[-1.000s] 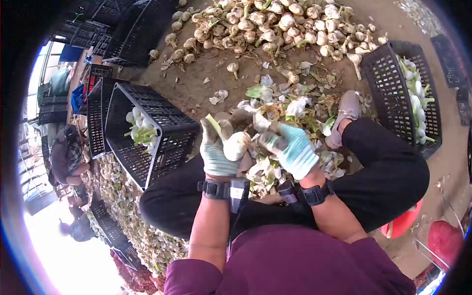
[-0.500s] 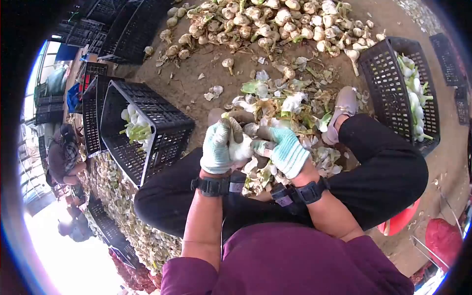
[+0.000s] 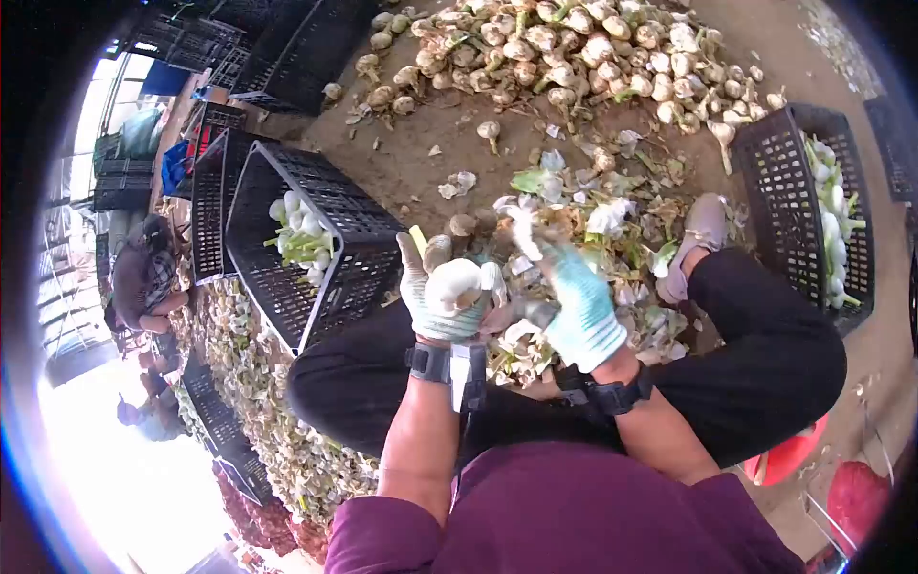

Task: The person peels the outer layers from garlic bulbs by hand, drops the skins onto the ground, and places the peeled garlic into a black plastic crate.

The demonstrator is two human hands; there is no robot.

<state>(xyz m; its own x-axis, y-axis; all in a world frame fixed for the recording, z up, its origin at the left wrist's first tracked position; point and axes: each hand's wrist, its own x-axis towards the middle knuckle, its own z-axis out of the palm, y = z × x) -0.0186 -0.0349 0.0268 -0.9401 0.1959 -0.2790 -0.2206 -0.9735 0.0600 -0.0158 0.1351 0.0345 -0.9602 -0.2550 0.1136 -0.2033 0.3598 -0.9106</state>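
Observation:
My left hand, in a pale turquoise glove with grey fingers, is closed around a garlic bulb. The bulb is white and smooth, and a short cut green stem sticks up past the fingers. To its right, my right hand wears a matching glove, its thumb apart from its stretched fingers. Motion smears those fingertips. Pale garlic skin shows right at them, over the heap of peelings on the ground between my legs.
A black crate with white garlic bulbs stands tipped at the left; another crate holds trimmed garlic at the right. Unpeeled garlic is piled ahead. Another person sits at far left beside more peelings. My shoe borders the heap.
My hands have moved apart: the right has left the bulb and swung up over the peelings, while the left keeps the garlic, now more exposed. The whole view has shifted slightly.

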